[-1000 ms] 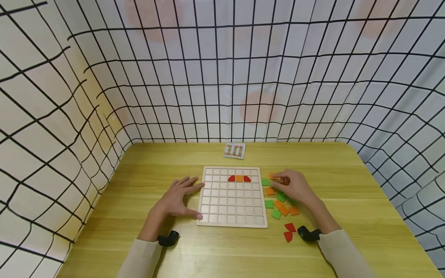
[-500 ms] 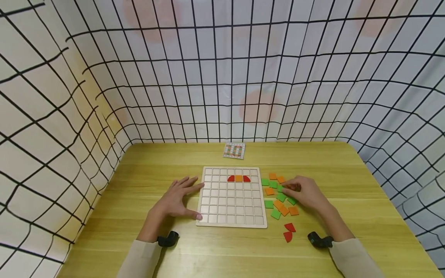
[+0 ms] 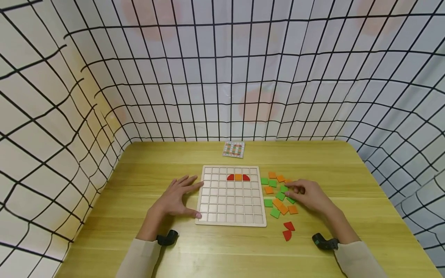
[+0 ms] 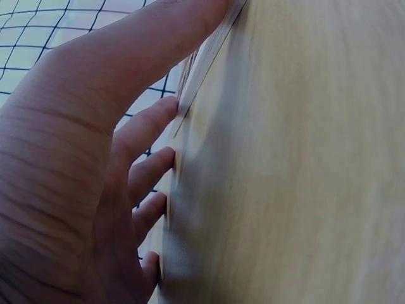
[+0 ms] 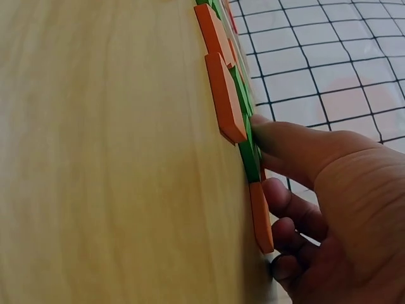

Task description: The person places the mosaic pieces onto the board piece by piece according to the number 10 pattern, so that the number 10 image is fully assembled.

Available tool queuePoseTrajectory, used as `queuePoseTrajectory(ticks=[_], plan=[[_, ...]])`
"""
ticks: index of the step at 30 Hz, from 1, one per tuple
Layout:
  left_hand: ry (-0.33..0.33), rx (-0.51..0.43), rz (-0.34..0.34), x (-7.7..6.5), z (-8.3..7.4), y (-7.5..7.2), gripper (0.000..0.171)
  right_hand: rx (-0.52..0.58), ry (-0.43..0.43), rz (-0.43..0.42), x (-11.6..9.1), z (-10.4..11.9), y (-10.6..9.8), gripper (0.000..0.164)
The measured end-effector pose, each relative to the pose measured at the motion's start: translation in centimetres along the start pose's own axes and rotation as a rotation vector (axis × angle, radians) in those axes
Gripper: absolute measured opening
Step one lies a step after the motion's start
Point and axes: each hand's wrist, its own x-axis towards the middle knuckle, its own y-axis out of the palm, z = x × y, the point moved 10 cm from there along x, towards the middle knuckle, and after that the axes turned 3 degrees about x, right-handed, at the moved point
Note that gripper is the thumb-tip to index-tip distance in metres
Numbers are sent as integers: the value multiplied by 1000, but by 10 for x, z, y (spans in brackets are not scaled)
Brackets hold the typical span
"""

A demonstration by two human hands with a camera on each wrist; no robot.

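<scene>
In the head view my left hand (image 3: 176, 197) rests spread at the left side of a pale wooden grid board (image 3: 231, 226). Its thumb touches the board's near left corner, and its index fingertip meets the left edge higher up. Fingers (image 4: 152, 171) lie extended in the left wrist view. My right hand (image 3: 306, 194) is over the loose tiles right of the board, thumb and index finger pinching a green tile (image 3: 283, 189) by its edges. An orange tile (image 5: 261, 218) lies close to the curled fingers in the right wrist view.
On the board sit two red quarter-round pieces (image 3: 246, 178) with an orange square (image 3: 238, 177) between them. A small pattern card (image 3: 233, 149) lies behind the board. Several green and orange squares (image 3: 293, 209) and two loose red pieces (image 3: 287, 235) lie at right. Netting (image 3: 229, 77) surrounds the table.
My right hand let go of an orange tile near the back of the loose tiles, then moved right and toward me to a green tile. My left hand has stayed in place.
</scene>
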Motion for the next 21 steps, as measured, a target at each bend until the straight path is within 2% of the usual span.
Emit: queuePoseTrajectory(ticks=[15,21], plan=[[7,-4,-6,1,-1,-3,109,-2,15,-46,5,-3,1,29],[7,-5,-9,0,0,-1,109,46,42,-52,9,2,-3,37]])
